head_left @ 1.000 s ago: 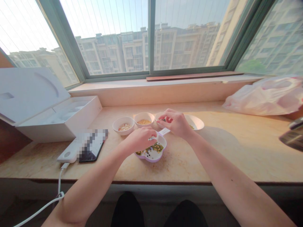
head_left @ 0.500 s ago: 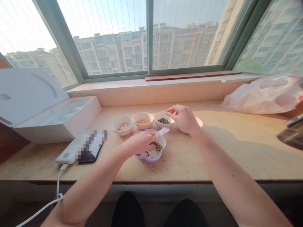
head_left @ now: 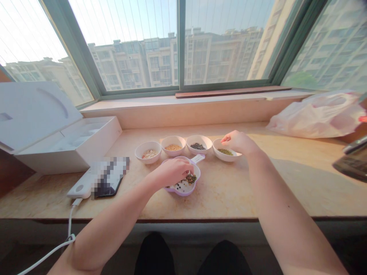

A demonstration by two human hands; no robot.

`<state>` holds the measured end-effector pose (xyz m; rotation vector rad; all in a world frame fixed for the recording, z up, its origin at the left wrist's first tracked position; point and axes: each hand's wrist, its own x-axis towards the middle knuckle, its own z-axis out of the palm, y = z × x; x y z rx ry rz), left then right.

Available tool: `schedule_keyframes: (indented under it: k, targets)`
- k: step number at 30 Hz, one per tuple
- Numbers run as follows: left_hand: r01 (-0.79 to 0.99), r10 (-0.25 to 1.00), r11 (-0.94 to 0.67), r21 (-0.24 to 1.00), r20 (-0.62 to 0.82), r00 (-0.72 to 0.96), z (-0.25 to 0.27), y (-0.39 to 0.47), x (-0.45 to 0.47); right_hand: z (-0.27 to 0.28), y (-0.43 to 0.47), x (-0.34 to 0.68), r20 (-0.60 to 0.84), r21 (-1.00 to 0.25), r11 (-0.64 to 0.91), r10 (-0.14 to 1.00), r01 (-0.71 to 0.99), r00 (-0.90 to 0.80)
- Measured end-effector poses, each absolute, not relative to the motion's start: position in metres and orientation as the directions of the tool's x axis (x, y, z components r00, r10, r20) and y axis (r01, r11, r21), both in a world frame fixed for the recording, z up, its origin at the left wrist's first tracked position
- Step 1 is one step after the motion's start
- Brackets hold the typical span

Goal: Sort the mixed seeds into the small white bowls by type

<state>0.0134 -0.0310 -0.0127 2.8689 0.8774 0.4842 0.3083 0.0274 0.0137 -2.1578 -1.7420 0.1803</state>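
My left hand (head_left: 177, 171) reaches into a lobed, lilac-rimmed dish (head_left: 187, 191) with a short handle, its fingers closed in a pinch over mixed green, yellow and black grains. What they hold is too small to name. My right hand (head_left: 239, 142) hovers at the rim of a white bowl of green beans (head_left: 225, 151), thumb and fingers together; anything between them is hidden. To its left stand a bowl of black beans (head_left: 198, 146), a bowl of yellow grains (head_left: 173, 147) and a bowl of pale flat pieces (head_left: 149, 154).
An open white box (head_left: 65, 147) stands at the left. Before it lie a white power bank (head_left: 80, 187) with a cable and a dark phone (head_left: 111, 187). A white plastic bag (head_left: 318, 114) sits at the right, with a dark object (head_left: 351, 160) at the edge.
My right hand has moved right, from beside the black beans to over the green beans, uncovering their bowl. My left hand has risen slightly and shifted right within the dish.
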Motion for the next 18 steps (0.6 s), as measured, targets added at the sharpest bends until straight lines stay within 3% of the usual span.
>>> schedule_keyframes:
  k: [5,12,15,18]
  targets:
    - [0.513,0.56,-0.825,0.236,0.224,0.797,-0.002,-0.03,0.01,0.014,0.026,0.305,0.083,-0.351,-0.206,0.965,0.914,0.249]
    - [0.501,0.556,-0.83,0.244,0.309,0.771,0.0,-0.029,0.01,0.016,0.023,0.299,0.207,-0.391,-0.114,0.956,0.913,0.207]
    - [0.488,0.55,-0.835,0.253,0.372,0.748,0.001,-0.029,0.009,0.019,0.022,0.291,0.279,-0.458,-0.019,0.946,0.889,0.165]
    - [0.503,0.562,-0.826,0.255,0.437,0.702,0.003,-0.029,0.009,0.021,0.018,0.279,0.342,-0.583,0.171,0.938,0.795,0.049]
